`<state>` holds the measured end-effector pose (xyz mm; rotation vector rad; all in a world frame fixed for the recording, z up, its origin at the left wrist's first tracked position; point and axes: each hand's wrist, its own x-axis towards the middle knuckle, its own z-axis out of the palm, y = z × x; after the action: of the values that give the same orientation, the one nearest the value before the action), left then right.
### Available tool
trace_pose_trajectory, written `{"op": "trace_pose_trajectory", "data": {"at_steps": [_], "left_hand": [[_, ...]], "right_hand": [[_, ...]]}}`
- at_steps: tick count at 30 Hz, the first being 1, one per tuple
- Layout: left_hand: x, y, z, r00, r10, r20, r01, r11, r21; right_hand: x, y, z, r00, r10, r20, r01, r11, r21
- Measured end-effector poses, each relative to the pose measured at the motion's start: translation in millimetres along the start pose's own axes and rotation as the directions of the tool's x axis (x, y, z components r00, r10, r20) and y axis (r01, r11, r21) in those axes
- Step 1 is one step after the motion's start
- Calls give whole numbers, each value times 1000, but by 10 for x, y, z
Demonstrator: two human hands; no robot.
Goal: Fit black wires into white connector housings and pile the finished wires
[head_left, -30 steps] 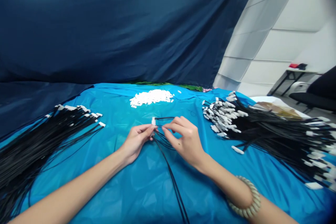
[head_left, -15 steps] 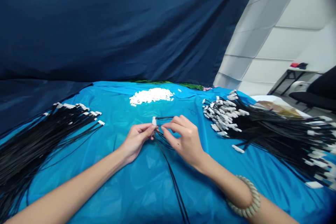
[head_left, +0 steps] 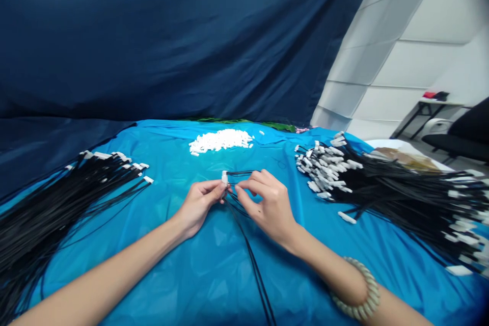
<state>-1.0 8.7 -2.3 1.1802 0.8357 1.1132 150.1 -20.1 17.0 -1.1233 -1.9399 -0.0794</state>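
Observation:
My left hand (head_left: 206, 201) pinches a small white connector (head_left: 224, 177) upright between thumb and fingers, over the middle of the blue cloth. Thin black wires (head_left: 250, 249) run out of the connector area, some to the right and some down toward me. Just right of the connector, my right hand (head_left: 263, 201) has thumb and index finger closed together around one of the black wires. The wire's tip and its seat in the connector are too small to make out.
Loose white connectors (head_left: 221, 141) lie in a pile at the back. A bundle of black wires with white ends (head_left: 76, 198) lies at left, and a larger bundle (head_left: 389, 198) at right. Blue cloth (head_left: 171, 285) covers the table. A dark chair (head_left: 466, 135) stands beyond.
Both hands stay nearly in place around the connector. The view has shifted very slightly; nothing has been picked up or let go.

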Motion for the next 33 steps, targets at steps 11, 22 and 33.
{"op": "trace_pose_trajectory", "data": {"at_steps": [11,22,33], "left_hand": [[7,-12,-16,999,42,1,-42,995,94],[5,-29,-29,999,34,-5,-33,994,100],[70,11,-82,993,-30,-113,16,992,-125]], "right_hand": [[-14,-9,5,1000,-18,17,18,1000,-3],[-28,12,71,997,-69,26,70,997,-23],[-6,105,-48,943,-320,-86,311,944,-109]]}}
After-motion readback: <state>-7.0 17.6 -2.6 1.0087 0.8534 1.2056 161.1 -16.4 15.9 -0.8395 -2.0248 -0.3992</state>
